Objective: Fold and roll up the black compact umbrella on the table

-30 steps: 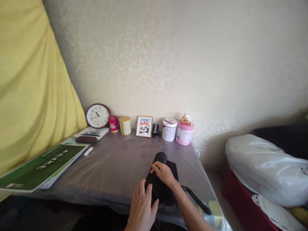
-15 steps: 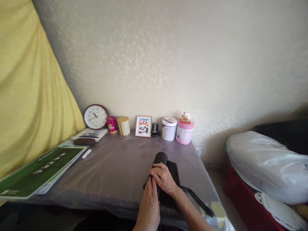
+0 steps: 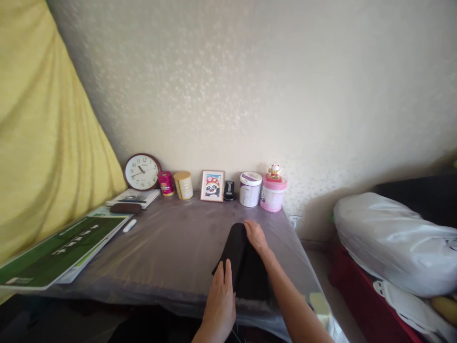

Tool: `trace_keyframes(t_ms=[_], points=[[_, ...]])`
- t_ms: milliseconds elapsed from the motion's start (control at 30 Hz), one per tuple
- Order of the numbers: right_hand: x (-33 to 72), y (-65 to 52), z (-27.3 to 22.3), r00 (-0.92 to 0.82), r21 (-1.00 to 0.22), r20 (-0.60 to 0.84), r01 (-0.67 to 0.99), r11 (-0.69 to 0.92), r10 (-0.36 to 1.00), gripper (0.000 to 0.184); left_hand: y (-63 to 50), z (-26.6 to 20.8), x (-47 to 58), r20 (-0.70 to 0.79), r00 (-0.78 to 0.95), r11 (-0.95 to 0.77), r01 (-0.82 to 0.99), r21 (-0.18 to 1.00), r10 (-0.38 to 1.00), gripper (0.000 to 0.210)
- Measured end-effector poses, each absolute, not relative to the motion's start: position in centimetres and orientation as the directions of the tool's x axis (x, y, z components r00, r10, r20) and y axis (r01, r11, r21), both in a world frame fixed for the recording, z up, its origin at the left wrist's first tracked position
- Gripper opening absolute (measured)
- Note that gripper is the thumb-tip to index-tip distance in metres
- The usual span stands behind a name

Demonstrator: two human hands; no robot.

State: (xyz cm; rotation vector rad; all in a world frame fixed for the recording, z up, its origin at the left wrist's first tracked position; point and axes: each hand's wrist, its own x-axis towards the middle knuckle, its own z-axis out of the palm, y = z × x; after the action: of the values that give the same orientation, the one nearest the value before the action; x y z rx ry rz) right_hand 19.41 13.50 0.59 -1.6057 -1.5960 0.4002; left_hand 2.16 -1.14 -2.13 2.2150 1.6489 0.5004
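Some of the black roll is hidden from my head view by the left hand, which lies over its near end with fingers straight and close together. I can't see that thumb, so I can't tell whether it grips anything or only rests there. At the far end, the right hand has its fingers bent over the roll's right edge; I can't tell how firmly they hold it. Beneath the right forearm I see a flat black panel beside the roll, both on the covered table.

Ahead of the right hand, near the wall, stand a purple-and-white tub and a pink tub with a cat figurine on its lid. Farther to that hand's left is a panda picture. Well to the left of the left hand I have a green sheet, with a small white object just beyond its edge. A white bag sits well right of the right hand.
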Motion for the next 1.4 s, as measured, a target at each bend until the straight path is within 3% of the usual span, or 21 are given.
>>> trace_keyframes(t_ms=[167, 433, 633, 733, 1067, 1400], points=[[24.0, 10.0, -0.3, 0.313, -0.806, 0.126, 0.585, -0.087, 0.941, 0.032, -1.3, -1.4, 2.0, 0.066, 0.29, -0.287, 0.842, 0.456, 0.955, 0.069], [22.9, 5.7, -0.3, 0.27, -0.901, -0.146, 0.362, -0.241, 0.952, 0.029, -1.4, -0.8, 1.2, 0.046, 0.31, -0.289, 0.811, 0.509, 0.95, 0.082], [20.8, 5.4, 0.8, 0.268, -0.866, -0.099, 0.451, -0.215, 0.958, 0.032, -1.2, -1.3, 1.0, 0.061, 0.305, -0.284, 0.775, 0.565, 0.95, 0.085], [20.2, 5.8, 1.0, 0.239, -0.872, -0.054, 0.462, -0.162, 0.97, 0.024, -1.1, -1.4, 1.0, 0.07, 0.305, -0.288, 0.767, 0.573, 0.95, 0.084], [15.8, 7.7, 1.6, 0.235, -0.959, 0.001, 0.277, -0.066, 0.972, 0.031, -1.2, -1.5, 1.1, 0.065, 0.308, -0.297, 0.805, 0.514, 0.949, 0.085], [13.8, 8.4, 1.2, 0.204, -0.896, -0.005, 0.434, -0.095, 0.979, 0.035, -1.2, -0.8, 1.0, 0.044, 0.314, -0.296, 0.824, 0.483, 0.948, 0.08]])
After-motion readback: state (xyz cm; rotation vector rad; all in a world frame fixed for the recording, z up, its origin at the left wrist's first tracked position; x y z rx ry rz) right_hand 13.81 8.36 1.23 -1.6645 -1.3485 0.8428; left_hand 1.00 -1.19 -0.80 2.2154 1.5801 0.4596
